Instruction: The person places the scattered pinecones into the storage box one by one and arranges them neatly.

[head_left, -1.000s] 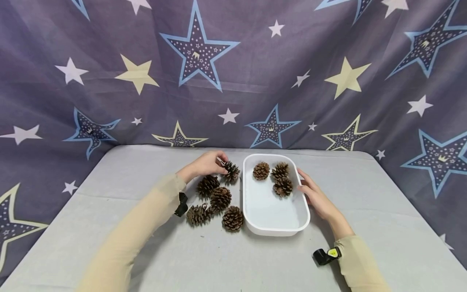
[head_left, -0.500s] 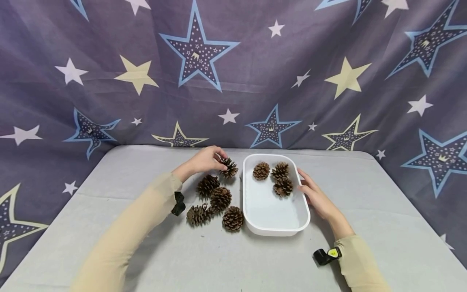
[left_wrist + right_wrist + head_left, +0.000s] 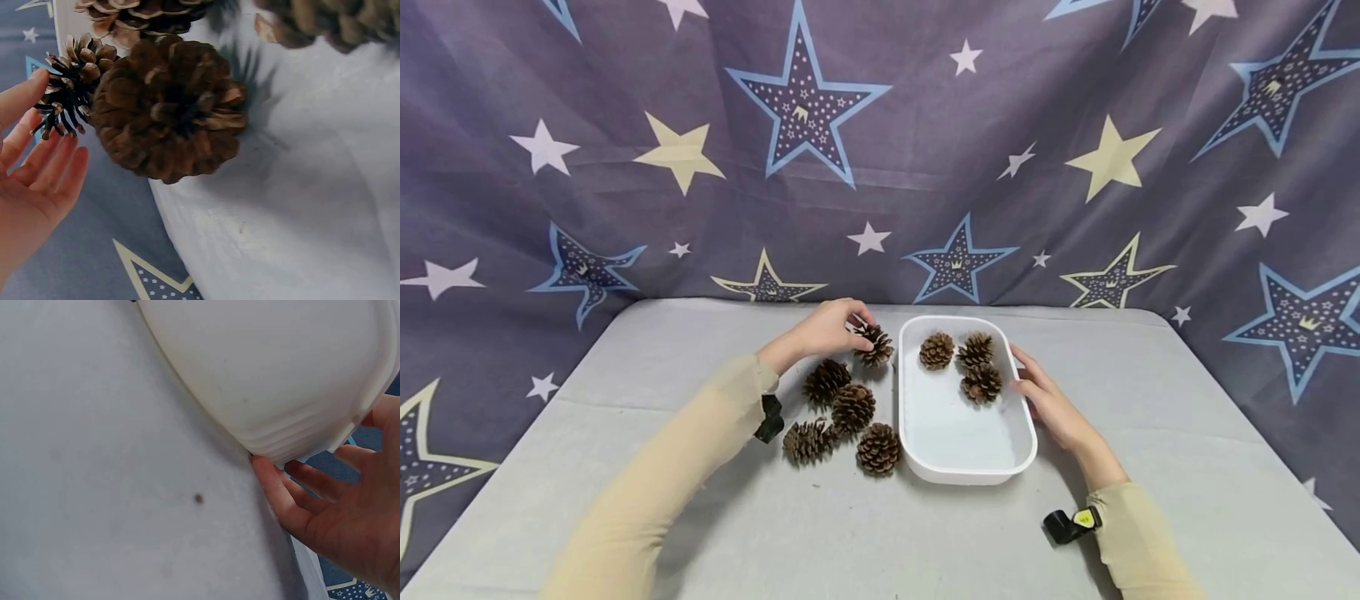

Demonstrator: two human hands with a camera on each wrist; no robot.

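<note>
My left hand [image 3: 826,327] pinches a brown pine cone [image 3: 877,353] between thumb and fingertips, just left of the white plastic tub [image 3: 967,477]. In the left wrist view this held cone [image 3: 74,84] shows its spread scales, and the palm faces it. My right hand [image 3: 1058,415] holds the tub's right side. The right wrist view shows its fingers [image 3: 278,490] against the lower outer wall and the thumb up near the rim. Three pine cones [image 3: 982,384] lie inside the tub, toward its far end.
Several more pine cones [image 3: 853,407] lie in a loose group left of the tub, one [image 3: 878,450] close to its wall. A light grey cloth [image 3: 760,517] covers the table. Behind its far edge hangs a purple curtain [image 3: 880,200] printed with stars.
My left hand has drawn slightly back and left, then a little right again, with the pine cone tilting in its fingers. The right hand and the tub have stayed put.
</note>
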